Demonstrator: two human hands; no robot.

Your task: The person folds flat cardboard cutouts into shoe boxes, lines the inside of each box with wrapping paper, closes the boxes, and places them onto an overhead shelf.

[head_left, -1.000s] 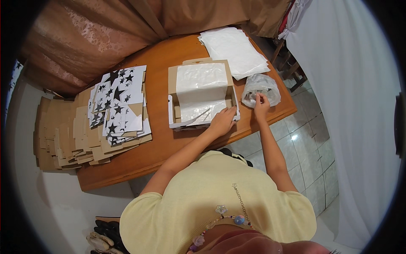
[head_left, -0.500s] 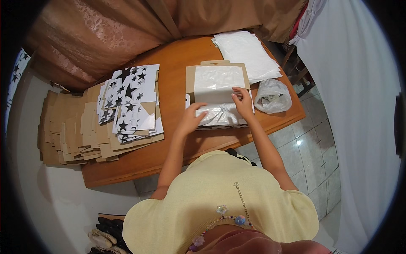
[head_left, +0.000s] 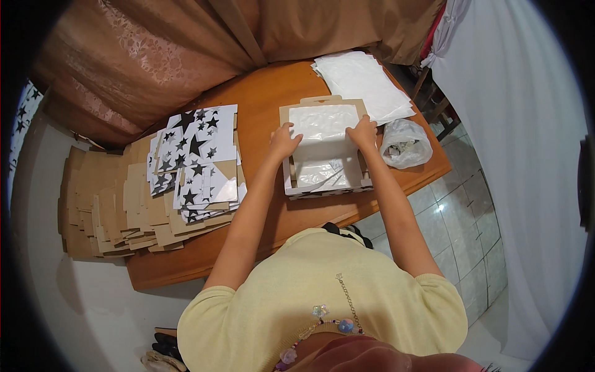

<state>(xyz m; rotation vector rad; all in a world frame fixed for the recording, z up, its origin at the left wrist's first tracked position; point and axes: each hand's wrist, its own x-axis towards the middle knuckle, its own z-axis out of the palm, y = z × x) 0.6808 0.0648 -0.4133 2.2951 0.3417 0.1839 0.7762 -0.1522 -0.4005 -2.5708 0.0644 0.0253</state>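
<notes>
In front of me on the table stands an unlidded-looking cardboard box (head_left: 325, 142), its flap raised at the far side and its near face patterned with dark stars. Shiny white lining (head_left: 323, 121) covers the inside of the flap and the bottom. My left hand (head_left: 285, 142) grips the left wall near the flap, thumb toward the inside. On the opposite wall my right hand (head_left: 363, 134) has a similar hold, its fingers over the edge. Both palms hide parts of the walls.
Flat star-printed cartons (head_left: 197, 155) lie at the left, beside a long fanned stack of brown cardboard (head_left: 114, 198). White sheets (head_left: 362, 84) are piled at the far right. A clear plastic bag (head_left: 405, 144) with contents sits close to the box's right side, near the wooden table's edge (head_left: 427, 175).
Both hands have moved from over the lining out to the side walls and taken hold there. The box's side walls now stand up more, and its inside shows deeper.
</notes>
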